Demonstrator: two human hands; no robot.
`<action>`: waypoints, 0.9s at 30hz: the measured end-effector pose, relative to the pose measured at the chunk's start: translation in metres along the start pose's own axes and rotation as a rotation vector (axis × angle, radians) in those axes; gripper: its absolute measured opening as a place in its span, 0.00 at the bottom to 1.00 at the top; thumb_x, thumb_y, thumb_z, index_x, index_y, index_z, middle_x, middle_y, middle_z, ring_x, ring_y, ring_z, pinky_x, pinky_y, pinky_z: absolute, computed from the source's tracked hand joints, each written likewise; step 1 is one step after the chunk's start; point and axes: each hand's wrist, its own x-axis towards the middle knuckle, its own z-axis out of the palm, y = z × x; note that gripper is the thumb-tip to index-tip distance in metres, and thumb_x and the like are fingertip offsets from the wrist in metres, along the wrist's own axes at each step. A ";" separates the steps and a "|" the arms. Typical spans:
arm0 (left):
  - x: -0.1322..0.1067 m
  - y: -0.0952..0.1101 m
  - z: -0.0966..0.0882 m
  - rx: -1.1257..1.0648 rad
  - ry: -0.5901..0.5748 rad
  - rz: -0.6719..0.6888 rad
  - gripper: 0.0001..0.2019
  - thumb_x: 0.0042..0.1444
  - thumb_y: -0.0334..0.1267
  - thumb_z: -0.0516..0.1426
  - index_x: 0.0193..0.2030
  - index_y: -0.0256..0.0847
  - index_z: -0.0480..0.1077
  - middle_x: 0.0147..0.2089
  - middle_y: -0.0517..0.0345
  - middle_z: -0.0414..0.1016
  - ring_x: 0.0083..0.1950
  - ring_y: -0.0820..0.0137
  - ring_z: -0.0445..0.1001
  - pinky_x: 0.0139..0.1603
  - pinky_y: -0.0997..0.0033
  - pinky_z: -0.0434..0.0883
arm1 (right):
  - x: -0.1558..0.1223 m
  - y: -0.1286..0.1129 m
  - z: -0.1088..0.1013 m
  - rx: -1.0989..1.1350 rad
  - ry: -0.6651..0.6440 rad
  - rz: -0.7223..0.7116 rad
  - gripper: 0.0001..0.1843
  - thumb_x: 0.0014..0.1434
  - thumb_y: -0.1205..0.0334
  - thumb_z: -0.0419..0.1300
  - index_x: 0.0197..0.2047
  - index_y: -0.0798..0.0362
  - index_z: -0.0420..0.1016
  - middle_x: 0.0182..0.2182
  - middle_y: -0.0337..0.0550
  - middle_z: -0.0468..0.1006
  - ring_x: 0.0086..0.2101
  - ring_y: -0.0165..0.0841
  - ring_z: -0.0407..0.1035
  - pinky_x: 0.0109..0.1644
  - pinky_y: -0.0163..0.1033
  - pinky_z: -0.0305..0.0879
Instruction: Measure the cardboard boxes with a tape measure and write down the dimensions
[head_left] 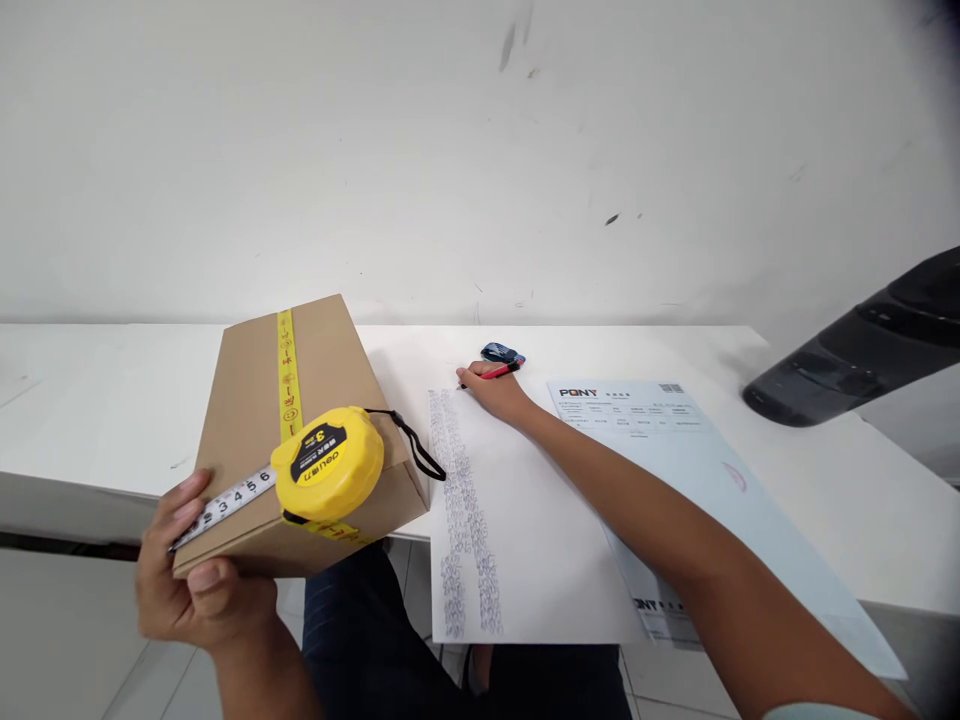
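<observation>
My left hand (196,585) grips the near left corner of a brown cardboard box (322,360) closed with yellow printed tape. The box juts over the table's front edge. A yellow tape measure (334,465) rests at the box's near edge, its short blade (229,505) pulled out toward my left fingers, which lie at the blade's end. My right hand (491,388) is closed around a red and black pen (501,371), its tip at the top of a white sheet (532,540). Columns of small blue handwriting cover the left side of that sheet.
A pale blue printed form (720,500) lies on the white table (75,400), partly under my right forearm and the sheet. Behind my right hand sits a small dark blue patterned item (496,351). A black cylindrical object (847,345) leans in at right. The wall stands behind the table.
</observation>
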 end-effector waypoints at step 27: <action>0.000 -0.003 0.002 -0.052 0.007 0.079 0.17 0.57 0.54 0.58 0.39 0.43 0.76 0.35 0.56 0.72 0.47 0.50 0.80 0.54 0.38 0.71 | 0.003 0.008 -0.001 -0.007 0.097 0.022 0.18 0.57 0.54 0.56 0.21 0.48 0.54 0.23 0.36 0.62 0.29 0.33 0.57 0.37 0.41 0.56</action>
